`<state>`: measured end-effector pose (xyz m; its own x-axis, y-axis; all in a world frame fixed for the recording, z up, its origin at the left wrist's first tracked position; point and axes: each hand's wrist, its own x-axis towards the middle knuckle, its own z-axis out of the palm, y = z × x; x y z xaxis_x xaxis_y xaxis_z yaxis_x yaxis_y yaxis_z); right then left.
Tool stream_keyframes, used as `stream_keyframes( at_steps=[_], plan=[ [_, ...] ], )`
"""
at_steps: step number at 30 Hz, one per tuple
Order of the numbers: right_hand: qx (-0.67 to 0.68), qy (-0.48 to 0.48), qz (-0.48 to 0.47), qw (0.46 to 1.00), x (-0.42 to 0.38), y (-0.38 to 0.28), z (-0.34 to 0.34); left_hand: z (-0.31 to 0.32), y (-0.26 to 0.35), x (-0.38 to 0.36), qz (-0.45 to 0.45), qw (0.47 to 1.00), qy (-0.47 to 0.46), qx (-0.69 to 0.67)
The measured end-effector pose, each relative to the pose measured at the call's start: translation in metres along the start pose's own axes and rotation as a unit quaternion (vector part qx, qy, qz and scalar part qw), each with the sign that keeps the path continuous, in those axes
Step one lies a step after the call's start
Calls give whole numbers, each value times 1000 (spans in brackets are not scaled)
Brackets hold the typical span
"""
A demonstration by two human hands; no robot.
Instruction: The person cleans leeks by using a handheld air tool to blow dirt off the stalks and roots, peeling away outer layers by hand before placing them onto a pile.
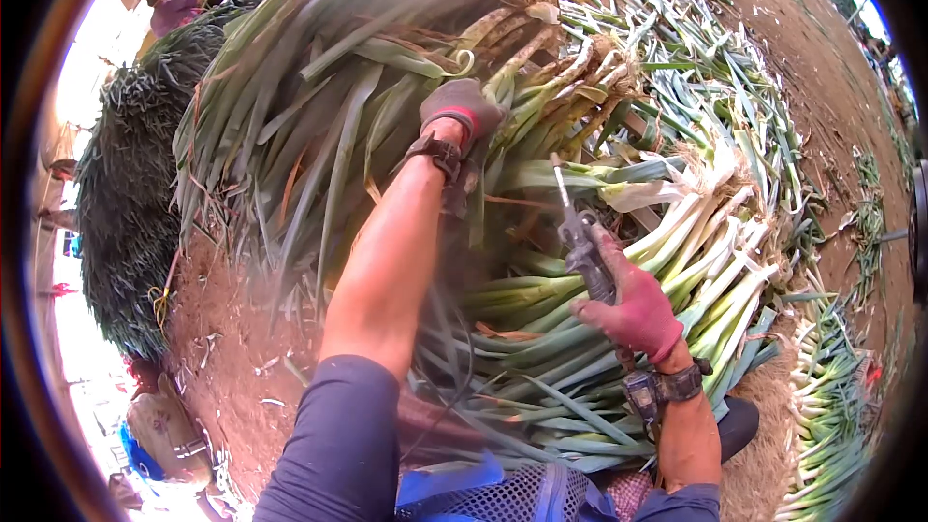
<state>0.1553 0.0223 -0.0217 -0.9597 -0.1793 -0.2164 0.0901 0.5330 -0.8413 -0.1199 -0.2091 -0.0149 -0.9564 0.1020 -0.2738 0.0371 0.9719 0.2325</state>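
My left hand [462,108], in a grey and red glove, is closed round the stems of a leek [503,82] at the edge of a large heap of long green leaves. My right hand [633,304], in a red glove, holds a dark air gun [588,256] with a thin metal nozzle that points up and left. Below the nozzle lies a bundle of leeks [677,242], white root ends to the right and leaves to the left. Part of the heap near my left hand is blurred.
A tall dark green pile [135,184] stands at the left. One person [174,10] is at the upper left, another [169,435] at the lower left. More leeks [822,416] lie in a row at the lower right. Brown soil [232,358] shows at the left.
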Motion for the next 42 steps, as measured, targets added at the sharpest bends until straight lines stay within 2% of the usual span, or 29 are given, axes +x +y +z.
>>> stream_keyframes(
  at_steps=[2, 4, 6, 8, 9, 10, 12, 14, 16, 21, 24, 26, 28, 29, 33, 36, 38, 40, 42],
  plan=[
    [7, -21, 17, 1000, -2, -4, 0, 8, -4, -7, 12, 999, -10, -43],
    [33, 25, -31, 999, 0, -2, 3, 22, 2, -41, 33, 999, 17, -10],
    [37, 23, 3, 999, 1, -8, -1, 32, 13, -76, 34, 998, 4, 52],
    [30, -21, 15, 999, 0, -15, -1, 46, 3, -88, 60, 998, 30, 7],
    [3, 2, -66, 998, 1, -13, 8, 46, 0, -84, 62, 998, 30, 8],
    [4, 3, -65, 998, 1, -13, 10, 45, -4, -80, 61, 997, 24, -46],
    [19, 21, 19, 999, 11, -20, 12, 48, -7, -77, 60, 993, 20, -100],
    [12, 19, 22, 1000, 20, -16, 19, 49, -6, -74, 42, 997, 31, -58],
    [11, 15, -97, 995, 26, -14, 29, 53, -6, -68, 42, 998, 27, -44],
    [-72, 42, 20, 996, 72, -6, 23, 60, 0, -66, 31, 999, 31, 0],
    [-86, 61, 2, 994, 98, 12, 16, 55, 0, -66, 34, 999, 40, -7],
    [-54, 47, 15, 997, 110, -6, 3, 54, 0, -63, 43, 998, 29, 38],
    [-80, 13, 83, 993, 129, -11, -8, 53, 0, -62, 65, 993, 45, 87],
    [-121, 82, 1, 989, 144, 12, -3, 52, 1, -62, 86, 985, 62, 136],
    [-169, 68, 69, 981, 176, -6, -23, 44, 7, -71, 78, 983, 47, 161],
    [-147, 52, 72, 985, 176, -2, -26, 52, 7, -70, 82, 981, 55, 169],
    [-159, 51, 77, 983, 153, 4, -19, 53, 11, -68, 62, 986, -19, 156],
    [-68, 24, 20, 997, 116, 19, -7, 53, 16, -70, 58, 988, -53, 133],
    [-40, 0, -46, 998, 70, 22, 0, 54, 23, -78, 11, 992, -110, 60]
  ],
)
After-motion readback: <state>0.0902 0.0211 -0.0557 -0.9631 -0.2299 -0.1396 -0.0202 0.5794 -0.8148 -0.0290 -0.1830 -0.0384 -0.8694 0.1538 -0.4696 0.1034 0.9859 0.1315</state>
